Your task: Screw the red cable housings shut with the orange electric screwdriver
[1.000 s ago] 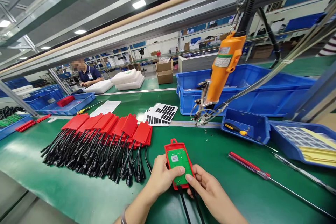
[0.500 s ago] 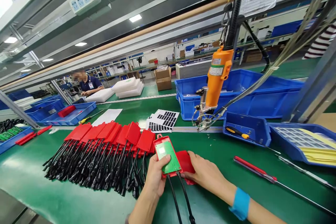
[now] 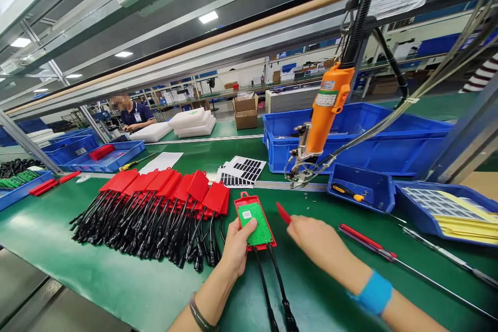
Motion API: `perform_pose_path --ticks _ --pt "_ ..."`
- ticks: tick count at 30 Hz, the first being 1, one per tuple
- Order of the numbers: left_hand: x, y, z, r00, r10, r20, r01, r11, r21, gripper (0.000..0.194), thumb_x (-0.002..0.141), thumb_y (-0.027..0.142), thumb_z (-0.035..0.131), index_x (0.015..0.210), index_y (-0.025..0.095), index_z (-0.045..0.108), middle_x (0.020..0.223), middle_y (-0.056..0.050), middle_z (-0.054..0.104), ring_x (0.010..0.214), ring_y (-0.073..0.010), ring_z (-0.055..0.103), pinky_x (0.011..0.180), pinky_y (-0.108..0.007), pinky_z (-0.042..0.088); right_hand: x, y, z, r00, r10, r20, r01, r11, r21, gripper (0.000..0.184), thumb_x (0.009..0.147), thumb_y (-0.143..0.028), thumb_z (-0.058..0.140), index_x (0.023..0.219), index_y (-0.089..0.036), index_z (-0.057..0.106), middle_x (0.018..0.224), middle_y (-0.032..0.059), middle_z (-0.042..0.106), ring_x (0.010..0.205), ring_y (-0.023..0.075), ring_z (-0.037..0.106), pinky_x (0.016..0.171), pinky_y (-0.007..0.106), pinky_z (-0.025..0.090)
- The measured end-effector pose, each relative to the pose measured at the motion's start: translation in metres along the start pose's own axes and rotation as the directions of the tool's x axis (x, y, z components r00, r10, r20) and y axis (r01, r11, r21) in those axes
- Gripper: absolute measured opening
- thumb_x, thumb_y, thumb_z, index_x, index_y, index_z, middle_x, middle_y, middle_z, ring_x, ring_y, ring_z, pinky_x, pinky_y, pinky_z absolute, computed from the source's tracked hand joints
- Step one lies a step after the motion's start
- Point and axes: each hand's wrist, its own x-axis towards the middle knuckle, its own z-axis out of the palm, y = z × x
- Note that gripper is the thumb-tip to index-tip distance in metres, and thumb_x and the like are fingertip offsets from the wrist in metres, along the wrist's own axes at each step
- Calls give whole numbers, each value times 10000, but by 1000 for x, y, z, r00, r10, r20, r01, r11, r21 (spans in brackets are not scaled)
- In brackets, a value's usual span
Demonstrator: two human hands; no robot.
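My left hand (image 3: 238,245) grips a red open case (image 3: 254,219) with a green circuit board inside, thumb pressed on the board. Two black cables (image 3: 272,290) run from the case toward me. My right hand (image 3: 317,243) holds a flat red cover (image 3: 284,212) edge-on, just right of the case and slightly above the green table. A row of several closed red cases with black cables (image 3: 155,205) lies to the left of my left hand.
An orange electric screwdriver (image 3: 326,111) hangs over the table ahead. Blue bins (image 3: 389,140) stand at the back right, sticker sheets (image 3: 241,171) behind the cases, and a red-handled screwdriver (image 3: 368,243) lies to the right. A person sits at the far left.
My right hand has lifted the red cover from beside the case and turned it on edge. The case has shifted slightly right and lies flatter under my left hand.
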Motion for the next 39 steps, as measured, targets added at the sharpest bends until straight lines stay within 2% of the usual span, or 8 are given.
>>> perform_pose_path --ticks 2,4,8,10,16,26,32,39 --pt "0 -1 0 1000 -11 -2 11 1000 10 570 667 484 824 1078 111 700 984 -118 730 888 -245 671 784 -315 518 -1 13 -12 997 57 -47 -54 996 64 300 902 -158 336 727 -174 579 585 46 570 531 191 547 529 298 379" --pt "0 -2 2 1000 -18 -11 18 999 31 593 667 534 807 1070 114 699 980 -116 727 896 -252 665 791 -323 510 -7 17 -19 991 108 -82 -75 941 331 332 946 -300 296 828 -186 585 569 -1 508 498 151 501 507 269 375" --pt "-3 -9 8 1000 7 -1 -7 995 104 631 712 667 698 1011 111 704 907 -95 718 838 -231 642 773 -314 486 -23 -5 -6 990 136 38 -94 428 899 566 852 -578 480 1233 -160 474 594 -57 448 454 119 420 449 257 374" --pt "-5 -15 10 1000 8 -12 -6 987 163 670 736 742 607 914 103 706 833 -79 700 770 -205 613 722 -295 467 -29 -21 8 994 76 85 -105 334 937 728 831 -596 523 1384 -156 348 634 -53 464 481 121 416 432 253 375" --pt "-5 -27 4 983 -49 -176 83 978 191 781 734 849 445 852 114 678 857 -91 681 792 -222 592 717 -305 444 -30 -30 27 995 55 86 -99 319 943 707 881 -556 497 1476 -228 302 851 -11 464 532 90 427 433 245 397" --pt "-6 -25 10 993 -11 -121 42 967 252 779 718 880 392 730 144 649 688 -51 610 655 -181 518 598 -264 400 -36 -19 44 998 13 61 -61 417 907 619 939 -522 441 1486 -260 318 894 -2 472 512 79 445 468 263 443" --pt "-11 -24 10 993 107 -50 -86 946 312 673 831 774 399 794 144 635 747 -47 599 693 -171 496 623 -256 407 -38 -18 47 993 47 108 -117 303 946 586 921 -526 487 1449 -305 360 887 -11 442 535 89 455 447 259 460" --pt "-10 -24 7 978 192 79 -208 903 377 497 861 614 557 903 130 665 778 -40 608 699 -153 476 645 -237 410 -36 -17 42 992 52 119 -128 265 956 608 887 -527 549 1433 -328 369 884 -24 444 494 76 475 456 258 463"
